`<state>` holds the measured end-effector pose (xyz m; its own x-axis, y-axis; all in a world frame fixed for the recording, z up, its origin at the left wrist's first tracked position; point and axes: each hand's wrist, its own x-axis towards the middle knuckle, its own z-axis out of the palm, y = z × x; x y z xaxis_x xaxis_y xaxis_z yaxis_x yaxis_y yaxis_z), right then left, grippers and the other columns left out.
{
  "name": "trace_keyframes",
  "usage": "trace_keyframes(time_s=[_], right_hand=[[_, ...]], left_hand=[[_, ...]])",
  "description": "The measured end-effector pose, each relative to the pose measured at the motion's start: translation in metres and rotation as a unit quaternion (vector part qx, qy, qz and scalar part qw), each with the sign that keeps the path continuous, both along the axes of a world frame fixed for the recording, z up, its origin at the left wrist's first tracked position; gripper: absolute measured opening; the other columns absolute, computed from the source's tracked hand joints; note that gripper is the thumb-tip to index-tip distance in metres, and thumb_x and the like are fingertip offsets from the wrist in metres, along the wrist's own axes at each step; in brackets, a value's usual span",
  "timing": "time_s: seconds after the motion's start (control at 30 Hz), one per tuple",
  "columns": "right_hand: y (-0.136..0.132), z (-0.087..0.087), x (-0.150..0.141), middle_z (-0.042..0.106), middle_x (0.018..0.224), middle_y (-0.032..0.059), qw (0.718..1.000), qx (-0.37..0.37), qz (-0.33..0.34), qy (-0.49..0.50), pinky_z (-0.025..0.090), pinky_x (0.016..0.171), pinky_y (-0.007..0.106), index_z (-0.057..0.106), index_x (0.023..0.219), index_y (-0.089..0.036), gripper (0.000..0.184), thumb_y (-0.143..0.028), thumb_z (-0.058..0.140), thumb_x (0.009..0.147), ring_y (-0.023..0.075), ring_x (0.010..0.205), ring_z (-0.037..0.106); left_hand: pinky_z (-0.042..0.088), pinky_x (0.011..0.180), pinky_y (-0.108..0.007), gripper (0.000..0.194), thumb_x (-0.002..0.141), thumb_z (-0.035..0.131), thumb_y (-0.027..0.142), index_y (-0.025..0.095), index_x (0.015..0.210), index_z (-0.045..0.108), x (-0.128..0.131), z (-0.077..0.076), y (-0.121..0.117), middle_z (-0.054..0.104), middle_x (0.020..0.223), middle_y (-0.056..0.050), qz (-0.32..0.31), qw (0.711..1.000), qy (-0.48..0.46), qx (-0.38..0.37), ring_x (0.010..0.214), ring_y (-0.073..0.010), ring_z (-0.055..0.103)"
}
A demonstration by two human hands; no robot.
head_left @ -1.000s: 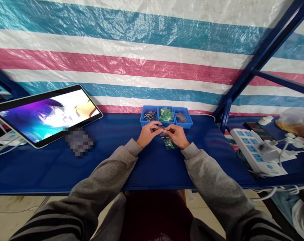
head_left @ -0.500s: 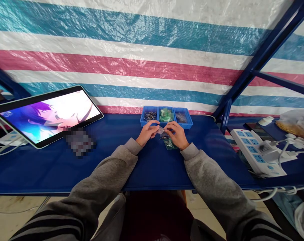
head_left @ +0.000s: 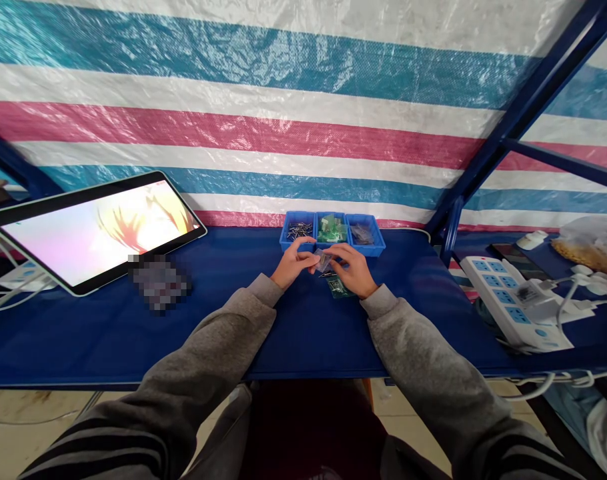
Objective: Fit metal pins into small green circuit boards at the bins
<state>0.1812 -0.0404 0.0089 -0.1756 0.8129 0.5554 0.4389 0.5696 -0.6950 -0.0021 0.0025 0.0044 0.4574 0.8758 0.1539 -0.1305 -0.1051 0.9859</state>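
In the head view, a person in gray sleeves works with both hands close together above the blue table (head_left: 208, 333), near its far edge. The left hand (head_left: 292, 267) pinches the left side of a small clear bag (head_left: 325, 261) between thumb and fingers, its index finger arched above the thumb. The right hand (head_left: 354, 270) pinches the other side of the bag with its fingertips, so the bag is held between the two hands, just in front of the bins. What is inside the bag is too small to tell. Below it, a few thin metal pieces (head_left: 327, 274) lie beside a green packet (head_left: 336, 287) on the table, the packet partly hidden by the right hand. Three blue bins stand side by side beyond the hands: the left bin (head_left: 283, 238) holds loose metal parts (head_left: 299, 230), the middle bin (head_left: 331, 247) green packets (head_left: 332, 229), and the right bin (head_left: 374, 251) clear packets (head_left: 362, 233). At the left, a lit screen (head_left: 103, 230) sits tilted, with a blurred patch (head_left: 159, 285) just in front of it. At the right are a white power strip (head_left: 508, 303) with plugs in it and, farther back, a small white bottle (head_left: 531, 240). A striped sheet (head_left: 263, 133) hangs behind the table.
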Motion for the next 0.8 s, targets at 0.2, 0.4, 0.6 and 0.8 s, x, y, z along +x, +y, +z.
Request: trace_keyframes(time_s=[0.2, 0.4, 0.6, 0.8], right_hand=[[0.004, -0.001, 0.001, 0.063, 0.07, 0.004, 0.998, -0.055, -0.002, 0.011, 0.049, 0.058, 0.029, 0.066, 0.074, -0.019, 0.027, -0.041, 0.057, 0.087, 0.017, 0.064, 0.06], [0.012, 0.002, 0.011, 0.062, 0.054, -0.0012, 0.936, -0.241, 0.004, 0.258, 0.05, 0.046, 0.025, 0.064, 0.069, -0.018, 0.026, -0.042, 0.073, 0.073, 0.0121, 0.044, 0.057], [0.018, 0.008, 0.022, 0.075, 0.081, 0.006, 0.821, -0.205, -0.118, 0.519, 0.062, 0.072, 0.032, 0.062, 0.086, -0.018, 0.02, -0.034, 0.068, 0.078, 0.0189, 0.072, 0.073], [0.019, 0.002, 0.021, 0.071, 0.075, 0.0027, 0.901, -0.156, -0.177, 0.363, 0.056, 0.052, 0.028, 0.066, 0.086, -0.017, 0.018, -0.029, 0.065, 0.072, 0.0163, 0.058, 0.067]], left_hand=[[0.04, 0.047, -0.021, 0.048, 0.08, 0.06, 0.061, 0.014, 0.084, 0.066, 0.0, -0.002, 0.006, 0.059, 0.071, -0.004, 0.095, 0.994, 0.041, 0.04, 0.061, -0.0117, 0.054], [0.038, 0.044, -0.021, 0.044, 0.081, 0.058, 0.058, 0.015, 0.077, 0.067, -0.004, -0.008, 0.013, 0.061, 0.072, -0.005, 0.165, 0.981, 0.08, 0.07, 0.06, -0.0127, 0.054], [0.048, 0.064, -0.027, 0.028, 0.084, 0.06, 0.043, 0.016, 0.082, 0.068, -0.004, -0.01, 0.006, 0.067, 0.08, -0.005, 0.135, 0.949, 0.191, 0.21, 0.068, -0.016, 0.06], [0.047, 0.087, -0.035, 0.034, 0.09, 0.057, 0.046, 0.017, 0.103, 0.069, 0.002, -0.01, -0.009, 0.066, 0.102, -0.009, -0.01, 0.867, 0.303, 0.395, 0.093, -0.0223, 0.06]])
